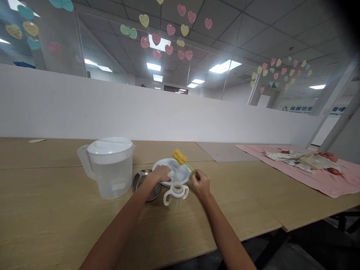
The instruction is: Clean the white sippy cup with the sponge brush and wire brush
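My right hand (201, 183) is closed around the green handle of a bottle brush (180, 156) with a yellow sponge head, held up over the far rim of a white dish (185, 180). Over the dish's left side, my left hand (162, 173) has its fingers bent down among clear and white pieces (173, 172); what they grip is too small to name. Just in front of the dish stands an uncapped clear baby bottle (176, 202) with a white two-handled collar. Partly under my left forearm is a metal bowl (137, 183) with a pale tube-like piece in it.
Left of the bowl stands a lidded plastic pitcher (112, 176) of clear liquid. A pink cloth (317, 183) at the right bears a doll-like figure (317, 162) and printed fabric. Behind the wooden table (239, 202) runs a low white wall (168, 120) topped with glass.
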Demonstrator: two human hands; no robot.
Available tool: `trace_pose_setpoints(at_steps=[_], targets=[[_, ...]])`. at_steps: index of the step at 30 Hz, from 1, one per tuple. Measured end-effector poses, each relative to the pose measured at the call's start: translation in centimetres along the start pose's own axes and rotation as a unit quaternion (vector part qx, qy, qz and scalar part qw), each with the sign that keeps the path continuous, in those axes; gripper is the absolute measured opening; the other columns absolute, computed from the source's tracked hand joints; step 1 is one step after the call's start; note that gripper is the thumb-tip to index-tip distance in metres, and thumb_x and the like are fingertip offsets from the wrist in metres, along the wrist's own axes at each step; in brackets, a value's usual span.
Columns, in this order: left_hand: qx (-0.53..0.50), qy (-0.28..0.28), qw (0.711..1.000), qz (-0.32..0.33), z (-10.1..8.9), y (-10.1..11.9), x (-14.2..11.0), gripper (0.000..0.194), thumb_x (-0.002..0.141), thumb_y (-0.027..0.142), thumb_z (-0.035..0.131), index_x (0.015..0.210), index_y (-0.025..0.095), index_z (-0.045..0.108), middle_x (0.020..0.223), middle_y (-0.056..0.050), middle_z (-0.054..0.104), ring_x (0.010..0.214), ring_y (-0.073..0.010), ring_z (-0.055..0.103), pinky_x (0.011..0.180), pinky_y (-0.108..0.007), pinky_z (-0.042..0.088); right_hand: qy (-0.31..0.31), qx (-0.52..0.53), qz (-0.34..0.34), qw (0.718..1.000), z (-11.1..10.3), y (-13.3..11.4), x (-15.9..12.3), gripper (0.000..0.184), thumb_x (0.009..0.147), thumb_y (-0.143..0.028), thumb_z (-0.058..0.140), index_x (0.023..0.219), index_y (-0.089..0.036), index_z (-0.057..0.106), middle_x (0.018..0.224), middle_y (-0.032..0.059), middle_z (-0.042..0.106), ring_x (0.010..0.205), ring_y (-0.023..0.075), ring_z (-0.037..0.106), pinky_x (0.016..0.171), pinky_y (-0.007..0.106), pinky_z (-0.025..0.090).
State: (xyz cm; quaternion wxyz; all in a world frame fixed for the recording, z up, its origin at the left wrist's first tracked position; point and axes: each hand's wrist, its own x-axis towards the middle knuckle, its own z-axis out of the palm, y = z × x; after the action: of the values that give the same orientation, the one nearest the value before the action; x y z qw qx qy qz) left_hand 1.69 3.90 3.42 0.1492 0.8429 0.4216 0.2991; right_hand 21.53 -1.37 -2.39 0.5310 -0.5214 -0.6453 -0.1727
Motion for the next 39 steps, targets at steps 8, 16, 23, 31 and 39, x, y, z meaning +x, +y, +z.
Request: trace_pose_setpoints(at_steps=[8,16,23,31,39], targets=[[0.062,0.024,0.998,0.018,-2.8,0.1,0.8,0.027,0.063,0.033,0.06,0.083,0.016,0.053,0.086,-0.007,0.06,0.083,-0.0205,0.056,0.072,-0.03,0.042,-0.009,-0.001,0.003,1.0,0.0,-0.1,0.1,0.02,0.077,-0.025,0.042,0.066,-0.015,0.056,0.055,0.0006,0.052,0.049,0.0086,0.043,0.05,0.02,0.033],[0.024,0.077,0.995,0.057,-6.5,2.1,0.2,0.045,0.064,0.025,0.059,0.106,0.017,0.045,0.107,-0.007,0.055,0.092,-0.0187,0.055,0.081,-0.032,0.043,0.006,-0.014,-0.003,1.0,-0.1,0.1,0.1,0.02,0.077,-0.024,0.041,0.063,-0.016,0.053,0.051,-0.0024,0.046,0.046,0.0076,0.039,0.048,0.019,0.03],[0.059,0.081,0.989,0.107,-7.1,3.5,-0.3,0.047,0.062,0.018,0.057,0.108,0.019,0.053,0.109,-0.004,0.058,0.101,-0.0208,0.05,0.091,-0.033,0.036,-0.017,-0.043,-0.04,0.998,-0.1,0.3,-0.1,0.018,0.077,-0.024,0.043,0.066,-0.015,0.055,0.055,-0.0004,0.051,0.049,0.008,0.044,0.049,0.019,0.031],[0.034,0.05,0.99,0.129,-6.3,4.7,-0.5,0.046,0.062,0.015,0.057,0.107,0.021,0.056,0.111,-0.003,0.058,0.104,-0.0208,0.049,0.095,-0.035,0.033,-0.017,-0.063,-0.06,0.996,-0.3,0.1,-0.2,0.017,0.076,-0.024,0.043,0.066,-0.016,0.054,0.053,-0.0007,0.05,0.049,0.0089,0.043,0.05,0.021,0.03],[-0.066,-0.004,0.983,0.174,-6.3,4.9,-0.6,0.048,0.065,0.014,0.055,0.113,0.019,0.052,0.114,-0.003,0.058,0.099,-0.0161,0.055,0.086,-0.026,0.042,0.0,-0.136,-0.061,0.989,-0.1,0.0,0.1,0.034,0.077,-0.04,0.048,0.051,-0.017,0.049,0.046,-0.0001,0.044,0.047,0.0095,0.039,0.048,0.022,0.024]])
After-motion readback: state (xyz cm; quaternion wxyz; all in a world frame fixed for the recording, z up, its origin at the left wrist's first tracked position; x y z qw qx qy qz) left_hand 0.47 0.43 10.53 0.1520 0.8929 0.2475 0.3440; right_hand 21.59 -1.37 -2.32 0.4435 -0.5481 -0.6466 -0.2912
